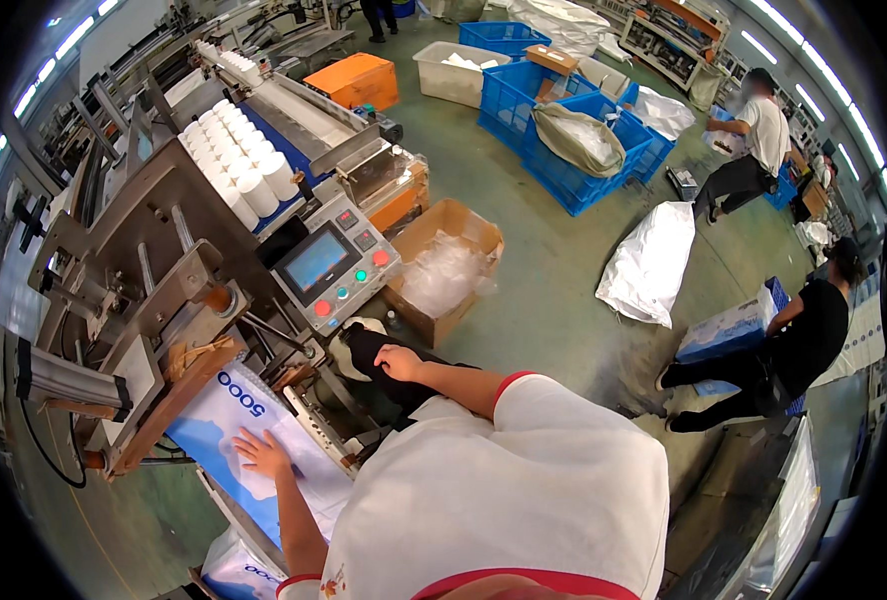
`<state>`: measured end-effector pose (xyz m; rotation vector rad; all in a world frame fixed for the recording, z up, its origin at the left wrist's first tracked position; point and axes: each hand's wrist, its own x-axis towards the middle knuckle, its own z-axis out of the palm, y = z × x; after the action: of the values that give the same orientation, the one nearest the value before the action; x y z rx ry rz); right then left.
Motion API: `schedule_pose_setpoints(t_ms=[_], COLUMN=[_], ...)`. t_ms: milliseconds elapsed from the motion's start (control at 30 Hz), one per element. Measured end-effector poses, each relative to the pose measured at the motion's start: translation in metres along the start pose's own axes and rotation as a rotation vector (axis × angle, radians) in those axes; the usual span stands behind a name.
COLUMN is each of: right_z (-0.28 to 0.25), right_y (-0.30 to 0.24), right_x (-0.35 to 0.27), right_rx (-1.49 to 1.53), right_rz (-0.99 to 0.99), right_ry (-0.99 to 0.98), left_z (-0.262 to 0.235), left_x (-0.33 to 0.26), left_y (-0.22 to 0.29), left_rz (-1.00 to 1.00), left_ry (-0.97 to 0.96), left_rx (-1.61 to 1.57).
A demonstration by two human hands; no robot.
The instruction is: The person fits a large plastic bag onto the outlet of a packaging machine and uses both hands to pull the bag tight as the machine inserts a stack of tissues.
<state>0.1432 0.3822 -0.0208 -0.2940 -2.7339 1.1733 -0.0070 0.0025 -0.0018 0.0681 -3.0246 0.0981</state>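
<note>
My left hand [261,455] lies palm down with fingers spread on a blue-and-white printed plastic package [309,468]. The package rests on a machine's narrow bed, its far end close against a brown bar [169,405] of the machine. My right hand [399,362] rests on my black-trousered leg, fingers curled in, with nothing visible in it. Just beyond it is a control panel [329,262] with a screen and red and green buttons. Below the bed, near my left forearm, sits another printed package [239,568].
White rolls [234,160] stand in rows on a blue conveyor at the far left. A cardboard box [449,325] of clear plastic stands beyond my leg. Blue crates [574,190] and a white sack [649,265] are on the floor. Two people [764,140] [814,320] work at right.
</note>
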Motion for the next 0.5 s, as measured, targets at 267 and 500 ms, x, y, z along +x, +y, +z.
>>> schedule_pose_setpoints(t_ms=[267, 500], right_z=[-0.012, -0.017], right_y=[0.01, 0.014], right_x=[-0.013, -0.016], right_rx=[-0.061, -0.074], right_rz=[0.048, 0.08], right_ry=[0.037, 0.037], left_z=[0.0, -0.007], left_x=[-0.001, -0.003], left_y=[0.0, 0.004], left_rz=[0.006, 0.009], left_ry=[-0.002, -0.012], left_rx=[-0.026, -0.032])
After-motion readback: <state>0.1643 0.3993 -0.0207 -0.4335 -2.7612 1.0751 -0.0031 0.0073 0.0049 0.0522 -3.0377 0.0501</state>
